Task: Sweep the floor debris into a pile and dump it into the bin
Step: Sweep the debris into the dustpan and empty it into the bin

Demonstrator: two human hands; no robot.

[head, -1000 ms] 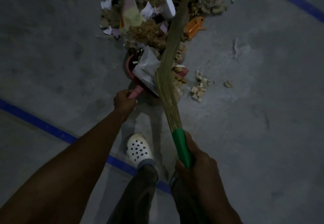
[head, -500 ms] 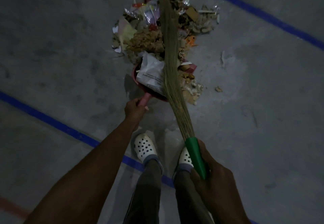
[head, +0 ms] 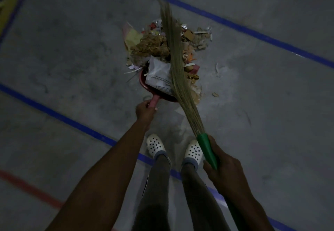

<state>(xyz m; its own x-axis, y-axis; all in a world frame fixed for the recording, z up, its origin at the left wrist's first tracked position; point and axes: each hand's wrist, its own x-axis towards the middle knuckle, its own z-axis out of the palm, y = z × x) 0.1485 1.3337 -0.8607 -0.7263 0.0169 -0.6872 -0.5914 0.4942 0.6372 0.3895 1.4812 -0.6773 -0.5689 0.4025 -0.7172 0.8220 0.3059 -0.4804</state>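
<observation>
Grey concrete floor (head: 72,53) fills the head view, dimly lit and crossed by blue tape lines (head: 63,120), with a red line (head: 27,187) at the lower left.

Ahead of the person's feet lies the debris pile (head: 153,47): crumpled brown paper, cardboard bits, yellow and pink sheets and shiny wrappers, heaped together. One small scrap (head: 215,94) sits apart on the floor to its right.

A red dustpan (head: 143,83) rests at the near edge of the pile, its mouth turned toward the debris. A white printed packet (head: 159,76) lies in it.

The left hand (head: 144,112) grips the dustpan's pink handle (head: 154,101), fingers wrapped round it.

The right hand (head: 224,174) is closed round the green handle (head: 207,151) of a grass broom (head: 176,64). Its long straw bristles slant up and left across the dustpan's right side and over the pile, and the tips reach past the far edge of the debris.

White perforated clogs (head: 155,144) stand just behind the dustpan, on the nearer blue line, below grey trouser legs (head: 159,185).
</observation>
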